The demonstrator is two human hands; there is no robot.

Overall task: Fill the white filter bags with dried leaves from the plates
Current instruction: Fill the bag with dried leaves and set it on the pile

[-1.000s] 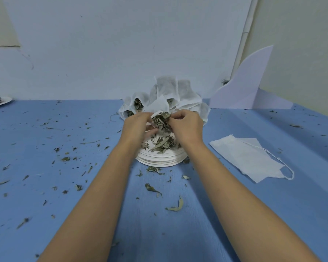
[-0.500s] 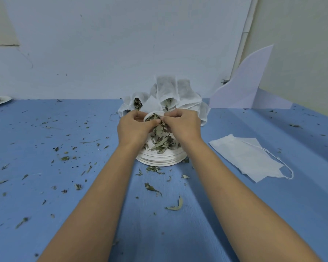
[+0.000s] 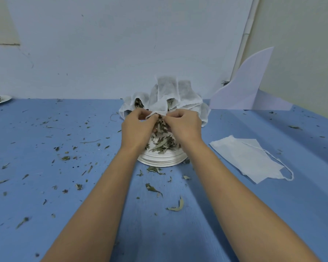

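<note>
Blue tabletop (image 3: 45, 186), leaf crumbs everywhere. I see left hand (image 3: 138, 127) and right hand (image 3: 184, 125) pinching the mouth of one filter bag (image 3: 153, 114) between their fingertips, above the plates (image 3: 162, 159) of dried leaves (image 3: 162, 143). Bag looks limp, light, tearable; grip the rim only. Leaves brittle.

Blue table against a pale wall.
We note a blue table surface (image 3: 45, 214), a white wall (image 3: 121, 44), and a white pipe (image 3: 243, 38) in the corner.
</note>
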